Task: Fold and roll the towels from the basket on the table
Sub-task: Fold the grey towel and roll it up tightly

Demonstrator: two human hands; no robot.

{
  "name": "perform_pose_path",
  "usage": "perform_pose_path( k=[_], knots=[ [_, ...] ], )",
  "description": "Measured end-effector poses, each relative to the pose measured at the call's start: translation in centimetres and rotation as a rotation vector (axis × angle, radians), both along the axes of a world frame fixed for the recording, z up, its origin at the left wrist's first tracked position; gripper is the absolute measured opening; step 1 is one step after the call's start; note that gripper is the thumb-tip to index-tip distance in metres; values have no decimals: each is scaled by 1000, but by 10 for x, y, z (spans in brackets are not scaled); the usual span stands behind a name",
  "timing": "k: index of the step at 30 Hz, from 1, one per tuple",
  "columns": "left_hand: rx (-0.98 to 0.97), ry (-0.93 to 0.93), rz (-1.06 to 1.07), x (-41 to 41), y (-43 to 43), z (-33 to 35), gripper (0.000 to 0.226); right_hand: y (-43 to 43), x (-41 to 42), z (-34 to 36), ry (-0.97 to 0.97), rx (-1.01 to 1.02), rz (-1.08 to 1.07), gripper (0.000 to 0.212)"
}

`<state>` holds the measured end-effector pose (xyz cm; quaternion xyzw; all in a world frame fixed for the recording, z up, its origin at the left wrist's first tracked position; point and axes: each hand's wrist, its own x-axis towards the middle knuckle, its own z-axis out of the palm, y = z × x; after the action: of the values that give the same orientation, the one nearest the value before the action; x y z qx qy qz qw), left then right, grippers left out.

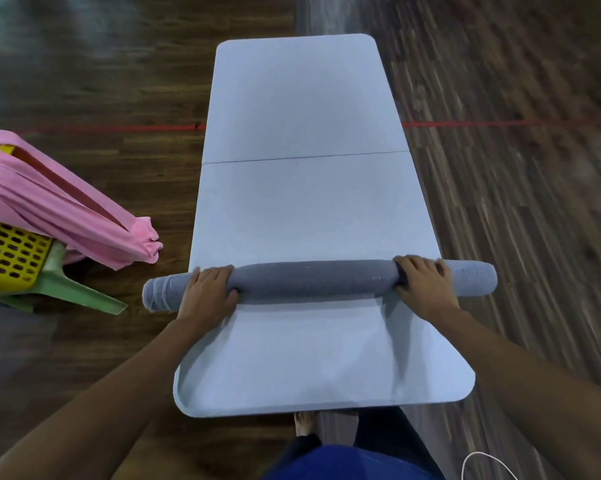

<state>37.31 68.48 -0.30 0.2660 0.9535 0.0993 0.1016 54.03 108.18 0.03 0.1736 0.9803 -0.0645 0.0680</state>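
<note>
- presently, item one: grey towel (313, 280), fully rolled into a tight cylinder, lying across the near half of the counter (302, 202); both ends overhang the side edges, the left end showing its spiral layers.
- long axis: crosswise, left to right, square to the counter's length; the ends point at the floor on either side, neither toward the person.
- left hand (207, 292): palm on top near the left end, fingers curled over the far side; the grip is closed around the roll, pressing it down.
- right hand (425, 284): mirrored near the right end, grip likewise wrapped over the roll.
- reason for hold, as judged: hands set well apart keep pressure even, so the roll stays tight and straight and does not spring open.
- item two: pink towel (49, 209), unfolded, draped over the yellow basket (11, 254), which sits on a green stool (80, 292) left of the counter, well apart from the roll; likely next in line.
</note>
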Motion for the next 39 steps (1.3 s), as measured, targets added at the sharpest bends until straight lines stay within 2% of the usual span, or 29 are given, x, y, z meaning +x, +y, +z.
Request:
perform_pose_path(
  k=[3, 6, 9, 11, 14, 16, 19, 25, 29, 32, 34, 35, 36, 38, 39],
  knots=[
    [-31, 25, 36, -26, -3, -3, 61, 22, -17, 3, -49, -18, -10, 55],
    [-197, -44, -146, -45, -26, -12, 80, 48, -20, 2, -209, -41, 100, 80],
    [-303, -12, -255, -45, -35, -18, 90, 51, -18, -2, -249, -41, 104, 81],
    [-248, -3, -142, -40, -21, -17, 79, 42, -26, -2, -253, -91, -24, 63],
    [-140, -118, 182, -26, 20, -7, 49, 17, -43, 0, -193, -355, -347, 42],
    [-44, -225, 368, -9, 50, -4, 46, -12, -48, 1, -115, -503, -504, 43],
    [68, -384, 563, 24, 94, -1, 53, -68, -47, 0, -40, -636, -642, 53],
    [303, -634, 641, 82, 152, 3, 60, -142, -42, -5, 0, -857, -774, 62],
    [329, -653, 608, 98, 158, 8, 58, -151, -40, 2, -113, -743, -771, 65],
    [300, -633, 578, 98, 150, 8, 49, -153, -49, 14, -133, -643, -739, 97],
    [352, -707, 495, 100, 143, 7, 59, -163, -58, 19, -103, -652, -746, 121],
    [438, -773, 470, 100, 139, 10, 63, -169, -63, 19, -107, -636, -750, 130],
    [550, -833, 447, 100, 132, 7, 55, -172, -66, 18, -125, -606, -751, 136],
    [604, -889, 352, 96, 113, 6, 14, -171, -70, 15, -182, -536, -734, 142],
    [570, -827, 335, 93, 101, 4, 11, -168, -70, 12, -210, -506, -723, 143]
  ],
)
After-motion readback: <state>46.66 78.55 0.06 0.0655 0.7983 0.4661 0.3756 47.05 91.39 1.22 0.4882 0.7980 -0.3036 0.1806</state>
